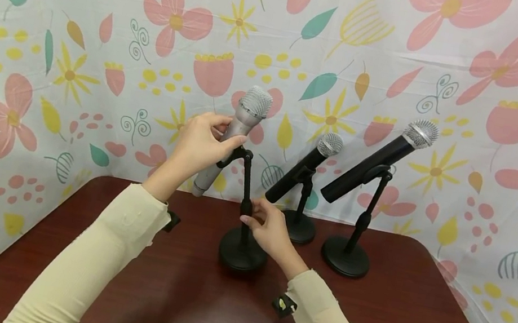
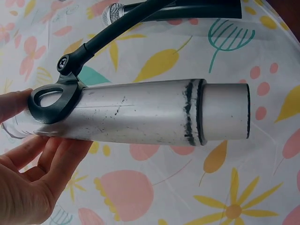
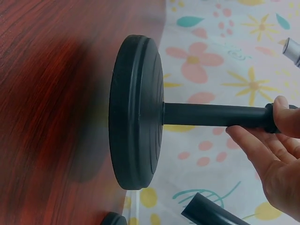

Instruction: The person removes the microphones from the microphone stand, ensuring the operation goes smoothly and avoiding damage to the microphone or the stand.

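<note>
gripping silver mic (image 2: 140,112) in clip (image 2: 54,115) of black stand (image 1: 242,253) with left hand (image 1: 203,139); right hand (image 1: 271,232) pinches its pole (image 3: 206,115). likely risk: uneven push could tip stand or slip mic loose.

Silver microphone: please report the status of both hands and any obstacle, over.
Left hand grips silver microphone, which lies in the clip of black stand. Right hand pinches the pole. Black microphone close behind right hand, apart; nothing visibly blocking.
</note>
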`<state>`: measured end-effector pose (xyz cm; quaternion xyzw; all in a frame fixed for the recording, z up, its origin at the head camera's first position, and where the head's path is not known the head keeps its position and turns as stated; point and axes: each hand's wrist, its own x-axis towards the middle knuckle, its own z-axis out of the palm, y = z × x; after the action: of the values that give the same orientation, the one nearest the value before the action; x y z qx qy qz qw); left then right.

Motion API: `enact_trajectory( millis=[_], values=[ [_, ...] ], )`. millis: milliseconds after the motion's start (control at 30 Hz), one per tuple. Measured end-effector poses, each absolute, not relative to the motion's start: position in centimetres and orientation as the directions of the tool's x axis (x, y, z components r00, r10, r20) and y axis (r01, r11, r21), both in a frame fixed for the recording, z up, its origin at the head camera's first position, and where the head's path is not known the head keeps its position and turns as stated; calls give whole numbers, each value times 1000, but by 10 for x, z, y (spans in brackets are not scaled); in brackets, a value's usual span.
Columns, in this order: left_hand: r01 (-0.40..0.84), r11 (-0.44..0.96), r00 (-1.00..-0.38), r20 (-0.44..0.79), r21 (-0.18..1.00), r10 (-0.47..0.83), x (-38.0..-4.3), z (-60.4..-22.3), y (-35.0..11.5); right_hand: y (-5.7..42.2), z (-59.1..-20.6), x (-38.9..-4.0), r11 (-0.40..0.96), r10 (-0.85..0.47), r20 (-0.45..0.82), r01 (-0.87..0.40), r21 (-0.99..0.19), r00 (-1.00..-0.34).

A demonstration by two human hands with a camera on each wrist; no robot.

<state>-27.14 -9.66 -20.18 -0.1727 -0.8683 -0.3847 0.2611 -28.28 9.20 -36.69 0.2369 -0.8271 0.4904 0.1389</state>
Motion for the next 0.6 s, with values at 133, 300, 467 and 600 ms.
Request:
enact_trajectory(
  millis=[133, 300, 467, 600],
  values=[
    [508, 650, -787, 611, 564, 86, -272, -202, -96, 92, -368, -283, 410, -254, 469, -533, -740, -846],
    [519, 647, -773, 629, 558, 78, -272, -203, -97, 90, -369, -284, 411, -245, 476, -535, -738, -845],
    [524, 641, -768, 637, 560, 71, -274, -204, -98, 88, -370, -284, 388, -251, 503, -562, -731, -827],
    [529, 629, -764, 642, 570, 60, -275, -202, -99, 86, -370, -286, 378, -255, 519, -578, -724, -816]
  ],
)
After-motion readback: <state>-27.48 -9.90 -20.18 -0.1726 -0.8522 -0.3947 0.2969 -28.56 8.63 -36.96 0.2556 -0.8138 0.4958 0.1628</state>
